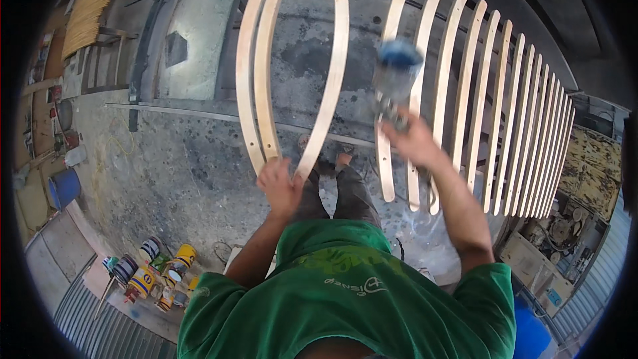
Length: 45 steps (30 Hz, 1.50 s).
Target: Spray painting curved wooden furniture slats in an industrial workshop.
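Note:
My right hand (413, 139) is closed round a spray gun (392, 103) with a clear cup and a blue lid (400, 54). The gun is smeared by motion and hangs above the left end of a row of curved wooden slats (460, 93). To the left, my left hand (280, 189) has its fingers curled at the near ends of several pale slats. Two of these, an outer slat (245, 66) and an inner slat (262, 66), bow leftward side by side. A third curved slat (339, 46) bows rightward, its near end by my thumb. My exact grip is partly hidden.
Paint-spotted concrete floor (179, 173) lies below, with a thin rail (199, 112) across it. A pale panel (199, 46) stands beyond. Several paint cans (143, 279) cluster at lower left, a blue bucket (64, 188) above them. Machinery (565, 226) is at far right.

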Available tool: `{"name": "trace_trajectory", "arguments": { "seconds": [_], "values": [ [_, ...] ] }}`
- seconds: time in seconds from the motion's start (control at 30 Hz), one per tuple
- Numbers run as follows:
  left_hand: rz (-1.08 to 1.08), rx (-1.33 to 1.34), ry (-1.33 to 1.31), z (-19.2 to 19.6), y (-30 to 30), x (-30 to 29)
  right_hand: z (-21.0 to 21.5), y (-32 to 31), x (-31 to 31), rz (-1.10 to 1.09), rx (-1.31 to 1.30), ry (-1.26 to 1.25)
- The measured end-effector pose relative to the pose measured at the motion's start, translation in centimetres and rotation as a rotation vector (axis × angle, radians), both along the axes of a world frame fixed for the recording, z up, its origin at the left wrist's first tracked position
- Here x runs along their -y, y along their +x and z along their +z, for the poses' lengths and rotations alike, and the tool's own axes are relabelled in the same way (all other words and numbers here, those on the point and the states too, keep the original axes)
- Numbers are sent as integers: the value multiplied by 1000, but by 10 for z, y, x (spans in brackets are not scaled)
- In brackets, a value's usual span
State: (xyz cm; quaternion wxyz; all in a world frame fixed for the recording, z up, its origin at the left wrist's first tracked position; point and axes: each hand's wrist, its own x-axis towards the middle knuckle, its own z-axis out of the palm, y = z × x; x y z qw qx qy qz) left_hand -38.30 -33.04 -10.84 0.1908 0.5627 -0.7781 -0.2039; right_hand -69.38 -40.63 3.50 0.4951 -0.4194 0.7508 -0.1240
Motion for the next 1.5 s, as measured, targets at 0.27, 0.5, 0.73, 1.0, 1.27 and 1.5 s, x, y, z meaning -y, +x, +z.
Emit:
{"name": "trace_trajectory", "arguments": {
  "seconds": [0.27,0.5,0.73,1.0,1.27,1.5],
  "values": [
    [443,-38,289,-31,28,38,-7,-35,245,-180,75,-491],
    [509,-62,241,-45,59,54,-36,-40,300,-189,-113,-700],
    [391,12,-36,-42,83,84,-28,-19,129,69,-132,-375],
    [94,-598,349,-31,-14,157,-43,90,-136,-16,38,-69],
    [72,-189,483,-68,-135,139,-60,118,-162,371,327,-203],
    [120,-918,864,-21,-98,153,-18,64,-147,-50,268,-339]
  ]
}}
